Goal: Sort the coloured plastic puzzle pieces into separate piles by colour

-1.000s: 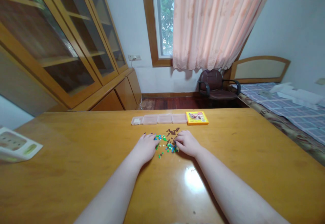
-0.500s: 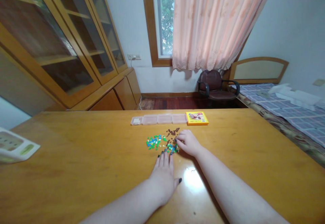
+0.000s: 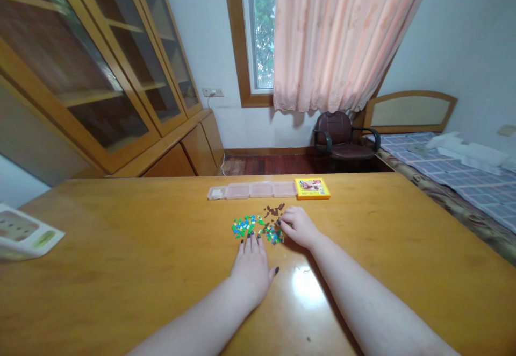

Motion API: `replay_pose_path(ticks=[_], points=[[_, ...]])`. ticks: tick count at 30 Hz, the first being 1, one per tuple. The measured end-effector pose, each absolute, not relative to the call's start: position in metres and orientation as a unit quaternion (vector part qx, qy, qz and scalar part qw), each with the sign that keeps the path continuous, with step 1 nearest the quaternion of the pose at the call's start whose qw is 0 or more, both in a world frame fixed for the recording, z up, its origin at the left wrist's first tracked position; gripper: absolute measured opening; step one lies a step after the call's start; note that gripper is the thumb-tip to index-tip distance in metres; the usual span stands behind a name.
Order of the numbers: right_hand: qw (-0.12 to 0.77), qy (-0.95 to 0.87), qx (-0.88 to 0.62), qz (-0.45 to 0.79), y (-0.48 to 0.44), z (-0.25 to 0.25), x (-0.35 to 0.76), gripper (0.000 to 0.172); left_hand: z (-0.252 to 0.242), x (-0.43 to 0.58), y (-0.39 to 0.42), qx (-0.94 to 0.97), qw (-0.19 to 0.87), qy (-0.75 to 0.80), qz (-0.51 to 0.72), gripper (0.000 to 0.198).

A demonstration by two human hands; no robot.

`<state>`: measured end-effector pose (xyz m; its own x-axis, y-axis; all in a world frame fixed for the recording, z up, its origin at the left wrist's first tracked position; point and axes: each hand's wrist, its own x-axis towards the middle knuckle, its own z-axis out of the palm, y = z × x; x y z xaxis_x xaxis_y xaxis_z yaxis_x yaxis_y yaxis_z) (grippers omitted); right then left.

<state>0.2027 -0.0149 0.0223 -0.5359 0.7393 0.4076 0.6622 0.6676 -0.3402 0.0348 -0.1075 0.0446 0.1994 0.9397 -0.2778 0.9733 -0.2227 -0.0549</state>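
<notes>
A scatter of tiny green, blue and white bricks (image 3: 244,225) lies mid-table, with a small heap of brown bricks (image 3: 274,210) just behind it. My left hand (image 3: 252,264) lies flat on the wooden table (image 3: 121,248), fingers stretched out, the dark-nailed tips touching the near edge of the coloured pieces. My right hand (image 3: 297,226) rests to the right of the pile, fingers curled and pinched among the bricks; what they hold is too small to make out.
A clear plastic compartment box (image 3: 252,190) and a yellow box (image 3: 312,188) lie at the table's far edge. A white leaflet (image 3: 24,232) sits at the far left. Beyond are a glass-door cabinet (image 3: 100,76), a dark chair (image 3: 342,135) and a bed (image 3: 455,168).
My left hand left the pile, pulled back toward me and flattened, then slid forward and left to the pile's near edge. More green and blue pieces show. My right hand has barely moved.
</notes>
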Motion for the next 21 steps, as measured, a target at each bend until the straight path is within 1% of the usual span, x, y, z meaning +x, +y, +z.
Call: replay_pose_path(ticks=[4,9,13,21], points=[[0.261,-0.879,-0.387,0.098,-0.016,0.022,0.202,0.018,0.046,0.034,-0.108,0.79,0.066,0.597,-0.123,0.08],[0.219,-0.889,-0.379,0.131,-0.02,0.026,0.2,0.025,0.041,0.03,-0.097,0.798,0.072,0.59,-0.1,0.076],[0.195,-0.893,-0.384,0.131,-0.023,0.029,0.199,0.028,0.043,0.029,-0.093,0.795,0.07,0.595,-0.095,0.074],[0.192,-0.886,-0.407,0.116,-0.02,0.027,0.2,0.027,0.045,0.03,-0.095,0.76,0.046,0.637,-0.119,0.078]])
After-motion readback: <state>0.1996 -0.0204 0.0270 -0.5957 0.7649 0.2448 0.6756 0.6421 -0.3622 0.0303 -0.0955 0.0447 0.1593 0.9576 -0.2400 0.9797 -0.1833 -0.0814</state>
